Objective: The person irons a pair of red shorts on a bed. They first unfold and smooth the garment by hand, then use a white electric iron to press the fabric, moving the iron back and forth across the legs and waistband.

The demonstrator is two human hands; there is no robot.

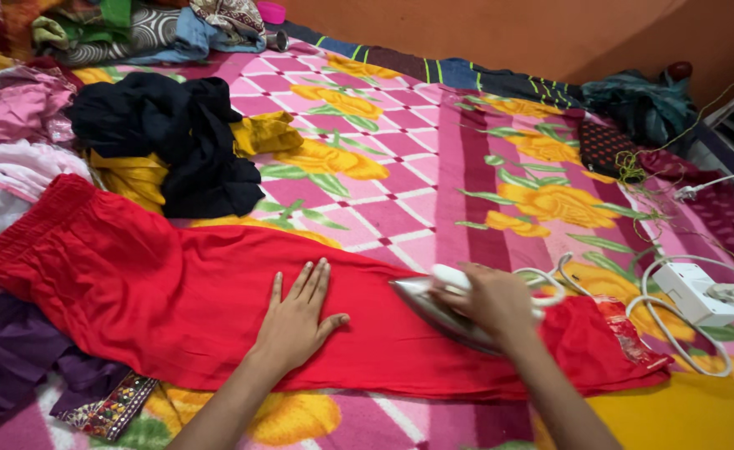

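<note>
A pair of red trousers (pixel 150 283) lies flat across a pink flowered blanket (pixel 400 167), waistband at the left. My left hand (pixel 300 317) presses flat on the red cloth, fingers spread. My right hand (pixel 492 302) grips the white handle of a metal clothes iron (pixel 433 302), whose pointed tip faces left toward my left hand. The iron's soleplate rests on the red fabric.
A white cord (pixel 675 333) runs from the iron to a white power box (pixel 693 292) at the right. A black and yellow garment heap (pixel 175 133) lies above the trousers. Pink and white clothes (pixel 8 142) pile at the left; purple cloth (pixel 17 358) sits lower left.
</note>
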